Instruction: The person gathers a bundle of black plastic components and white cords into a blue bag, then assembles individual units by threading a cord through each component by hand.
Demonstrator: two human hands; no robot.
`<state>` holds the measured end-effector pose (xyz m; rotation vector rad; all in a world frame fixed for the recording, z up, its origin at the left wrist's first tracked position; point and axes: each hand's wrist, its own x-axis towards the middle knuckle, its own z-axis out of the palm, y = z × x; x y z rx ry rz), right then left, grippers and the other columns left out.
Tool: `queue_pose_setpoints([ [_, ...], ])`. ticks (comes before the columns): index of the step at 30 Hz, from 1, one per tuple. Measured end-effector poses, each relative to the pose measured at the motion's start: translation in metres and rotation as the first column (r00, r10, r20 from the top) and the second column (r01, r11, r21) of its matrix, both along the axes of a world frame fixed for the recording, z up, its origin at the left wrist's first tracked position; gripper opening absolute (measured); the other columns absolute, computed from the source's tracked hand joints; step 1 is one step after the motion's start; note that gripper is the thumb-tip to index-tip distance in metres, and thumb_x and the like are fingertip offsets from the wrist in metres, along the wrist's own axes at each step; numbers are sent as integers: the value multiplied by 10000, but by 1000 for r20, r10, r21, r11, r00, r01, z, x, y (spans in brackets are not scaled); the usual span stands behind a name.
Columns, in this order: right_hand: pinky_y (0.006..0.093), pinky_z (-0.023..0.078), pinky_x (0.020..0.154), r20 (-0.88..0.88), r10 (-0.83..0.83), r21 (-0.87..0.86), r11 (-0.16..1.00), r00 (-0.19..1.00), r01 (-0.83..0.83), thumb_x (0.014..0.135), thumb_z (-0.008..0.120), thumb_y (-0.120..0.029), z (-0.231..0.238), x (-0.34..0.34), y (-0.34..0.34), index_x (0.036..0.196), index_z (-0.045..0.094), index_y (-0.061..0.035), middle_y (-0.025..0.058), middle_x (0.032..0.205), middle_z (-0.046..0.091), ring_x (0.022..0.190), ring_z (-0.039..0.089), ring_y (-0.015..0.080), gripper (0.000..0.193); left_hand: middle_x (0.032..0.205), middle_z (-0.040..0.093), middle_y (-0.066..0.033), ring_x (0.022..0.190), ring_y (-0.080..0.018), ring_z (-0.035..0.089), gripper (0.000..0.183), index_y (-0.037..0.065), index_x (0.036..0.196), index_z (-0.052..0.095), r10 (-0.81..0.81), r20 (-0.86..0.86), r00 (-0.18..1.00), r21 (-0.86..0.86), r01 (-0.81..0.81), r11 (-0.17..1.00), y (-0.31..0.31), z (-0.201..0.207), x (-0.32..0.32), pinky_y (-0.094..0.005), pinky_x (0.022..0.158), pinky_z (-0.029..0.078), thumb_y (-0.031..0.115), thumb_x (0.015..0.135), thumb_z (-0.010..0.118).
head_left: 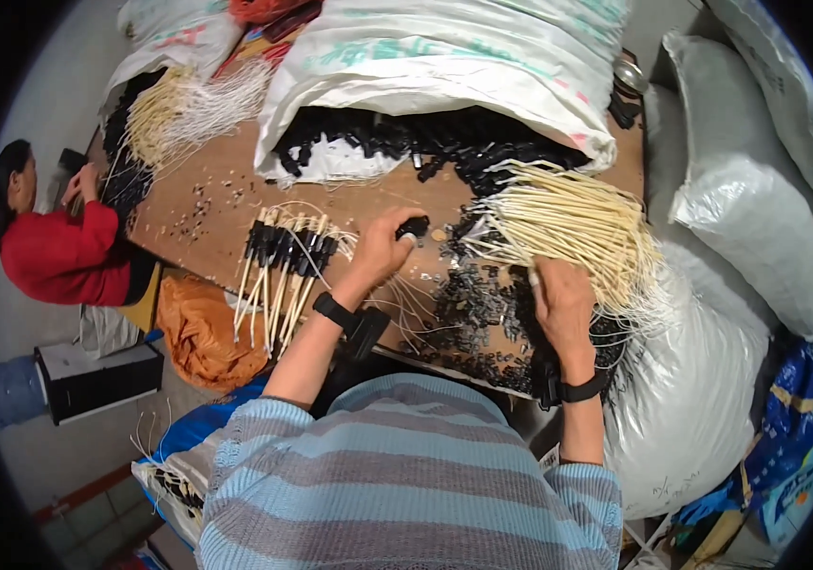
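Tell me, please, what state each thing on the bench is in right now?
left hand: closed on a small black clip
right hand: resting on the loose cream cords, fingers among them
finished cords: capped black, laid side by side
big white sack: open, black pieces spilling out
wooden bench: strewn with small bits

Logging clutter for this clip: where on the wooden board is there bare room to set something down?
Bare wood lies between the far cream cord bundle and the finished black-capped cords, with only scattered bits. Crowded: black clips between left hand and right hand.
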<state>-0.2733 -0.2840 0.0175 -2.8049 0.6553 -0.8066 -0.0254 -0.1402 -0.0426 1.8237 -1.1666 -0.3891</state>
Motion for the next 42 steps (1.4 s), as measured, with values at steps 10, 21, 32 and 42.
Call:
queue_pose_setpoints([
  [10,369,469,528,-94,108,258,963,990,-80,810,620,-41,-26,18,40,1126,650,-149,101,724,573,627,609,280,335,926,614,-129,884,-255,606,366,5,1097,570,-238,98,966,121,226,967,16,21,-10,-333,819,468,-66,750,477],
  [21,342,406,427,-20,146,90,986,989,-143,750,671,-176,-20,23,53,1066,640,-175,23,679,564,548,595,218,318,838,621,-131,826,-351,557,312,19,844,574,-347,199,916,-1,354,935,4,28,-37,-369,779,435,-142,611,444],
  [32,334,474,502,152,-9,220,975,988,-25,759,680,-145,-18,21,39,734,598,-100,99,763,638,614,633,236,96,848,680,-116,777,-306,639,380,134,1161,626,-499,301,813,197,459,866,15,60,-52,-368,630,488,64,789,651],
  [42,310,438,497,-99,172,191,970,980,-151,828,696,-224,-45,41,81,860,617,-72,65,687,597,553,578,165,174,841,645,24,741,-73,575,231,3,1016,664,-49,-290,956,166,100,981,16,32,-49,-233,645,473,-31,790,632],
])
